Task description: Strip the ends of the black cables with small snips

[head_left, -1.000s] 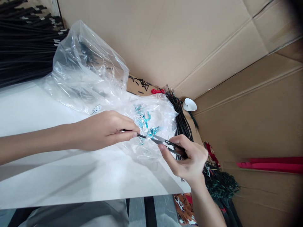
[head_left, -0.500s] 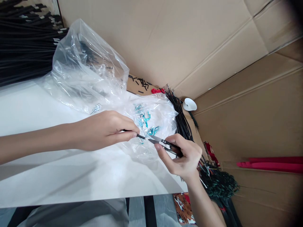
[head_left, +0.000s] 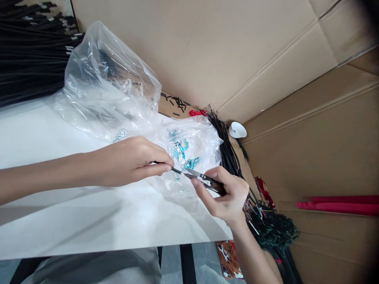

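Note:
My left hand (head_left: 139,161) pinches a thin black cable (head_left: 175,170) between thumb and fingers, its end pointing right. In my right hand (head_left: 227,193) is a pair of black thread snips (head_left: 207,180), held between thumb and fingers with the blades slightly apart. The blade tips meet the end of the cable; whether they touch it I cannot tell. Beneath both hands lies a clear plastic bag (head_left: 204,138) with blue-green foil scraps (head_left: 180,149) on it. Most of the cable is hidden by my left hand.
A thick bundle of black cables (head_left: 32,63) lies at the left back. Short black tube pieces (head_left: 177,103) are scattered behind the bag. More black cables (head_left: 226,146), a white cup (head_left: 237,129) and dark green strands (head_left: 275,228) are at the right. Cardboard walls (head_left: 207,47) enclose the white tabletop (head_left: 89,225).
My right hand and the snips have shifted slightly left. My left hand keeps its hold on the cable almost unmoved.

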### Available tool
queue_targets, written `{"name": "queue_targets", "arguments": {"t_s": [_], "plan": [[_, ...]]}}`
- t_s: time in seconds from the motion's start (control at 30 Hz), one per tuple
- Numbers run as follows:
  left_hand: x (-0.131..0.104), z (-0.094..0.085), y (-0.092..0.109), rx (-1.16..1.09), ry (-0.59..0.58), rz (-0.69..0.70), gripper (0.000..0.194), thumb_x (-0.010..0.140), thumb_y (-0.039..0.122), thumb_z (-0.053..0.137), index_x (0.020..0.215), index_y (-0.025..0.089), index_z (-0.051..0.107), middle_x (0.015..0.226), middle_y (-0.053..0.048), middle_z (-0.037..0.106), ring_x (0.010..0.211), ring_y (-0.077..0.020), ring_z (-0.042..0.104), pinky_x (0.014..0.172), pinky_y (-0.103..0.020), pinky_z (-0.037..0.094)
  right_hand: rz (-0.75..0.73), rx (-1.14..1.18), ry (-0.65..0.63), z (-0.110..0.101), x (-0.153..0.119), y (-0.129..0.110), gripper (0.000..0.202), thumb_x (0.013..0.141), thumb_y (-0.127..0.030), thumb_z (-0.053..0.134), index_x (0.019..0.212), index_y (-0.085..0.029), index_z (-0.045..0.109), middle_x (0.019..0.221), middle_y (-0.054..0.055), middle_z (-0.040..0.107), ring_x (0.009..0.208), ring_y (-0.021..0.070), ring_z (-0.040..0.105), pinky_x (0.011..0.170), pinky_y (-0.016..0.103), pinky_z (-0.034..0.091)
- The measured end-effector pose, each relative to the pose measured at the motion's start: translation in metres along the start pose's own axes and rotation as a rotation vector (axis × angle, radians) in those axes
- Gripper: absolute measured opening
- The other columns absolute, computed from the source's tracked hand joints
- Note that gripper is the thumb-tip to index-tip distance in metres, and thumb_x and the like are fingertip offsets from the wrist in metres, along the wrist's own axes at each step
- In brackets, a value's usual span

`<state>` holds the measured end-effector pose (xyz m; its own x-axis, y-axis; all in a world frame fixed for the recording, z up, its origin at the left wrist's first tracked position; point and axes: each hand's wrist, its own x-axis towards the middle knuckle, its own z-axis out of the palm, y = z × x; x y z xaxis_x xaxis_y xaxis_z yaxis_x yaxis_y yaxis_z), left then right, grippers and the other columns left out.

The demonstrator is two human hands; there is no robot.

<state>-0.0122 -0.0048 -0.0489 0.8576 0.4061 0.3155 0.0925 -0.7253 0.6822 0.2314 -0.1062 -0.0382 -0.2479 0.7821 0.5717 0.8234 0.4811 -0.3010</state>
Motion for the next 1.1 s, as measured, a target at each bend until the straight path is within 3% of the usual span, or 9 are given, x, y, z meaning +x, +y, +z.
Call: {"name": "queue_targets", "arguments": {"t_s": [0.23,0.47,0.77,0.97,1.1], "plan": [[-0.002,0.003,-0.001,0.048,0.067,0.006,0.03,0.103,0.029,0.048,0.097,0.021,0.076,0.085,-0.002,0.077,0.071,-0.0147,0.068,0.064,-0.025,0.041,0.092,0.053,-0.022,0.001,-0.002,-0.002,0.029,0.082,-0.026,0.073,0.069,-0.021,0.048,0.049,-0.011,0.031,0.039,0.0046,0.025,0.038,0.021,0.019],[-0.006,0.011,-0.005,0.29,0.162,0.114,0.032,0.106,0.03,0.045,0.109,0.021,0.075,0.091,-0.003,0.079,0.08,-0.0169,0.07,0.075,-0.027,0.046,0.194,0.057,-0.027,-0.002,-0.003,-0.01,0.03,0.085,-0.028,0.073,0.068,-0.02,0.048,0.049,-0.011,0.031,0.04,0.0045,0.027,0.039,0.021,0.019],[-0.008,0.012,-0.002,0.567,0.233,0.244,0.034,0.104,0.02,0.041,0.09,0.022,0.072,0.067,-0.001,0.066,0.059,-0.0142,0.056,0.055,-0.029,0.038,0.481,0.263,-0.166,-0.006,0.002,-0.009,0.036,0.091,-0.039,0.068,0.066,-0.019,0.053,0.056,-0.006,0.039,0.052,0.0086,0.032,0.046,0.024,0.026],[-0.021,0.022,-0.008,0.561,0.184,0.156,0.039,0.103,0.017,0.035,0.118,0.025,0.07,0.082,-0.005,0.071,0.074,-0.0181,0.064,0.063,-0.031,0.046,0.585,0.413,-0.273,-0.005,0.015,-0.006,0.045,0.09,-0.044,0.067,0.059,-0.018,0.05,0.054,-0.006,0.034,0.051,0.0081,0.029,0.045,0.024,0.022],[-0.026,0.026,-0.012,0.599,0.198,0.228,0.038,0.101,0.014,0.04,0.126,0.026,0.067,0.088,-0.006,0.071,0.076,-0.0187,0.064,0.063,-0.032,0.046,0.618,0.405,-0.357,-0.007,0.021,-0.005,0.048,0.09,-0.049,0.067,0.058,-0.018,0.05,0.054,-0.006,0.032,0.052,0.0082,0.027,0.045,0.025,0.019]]}}
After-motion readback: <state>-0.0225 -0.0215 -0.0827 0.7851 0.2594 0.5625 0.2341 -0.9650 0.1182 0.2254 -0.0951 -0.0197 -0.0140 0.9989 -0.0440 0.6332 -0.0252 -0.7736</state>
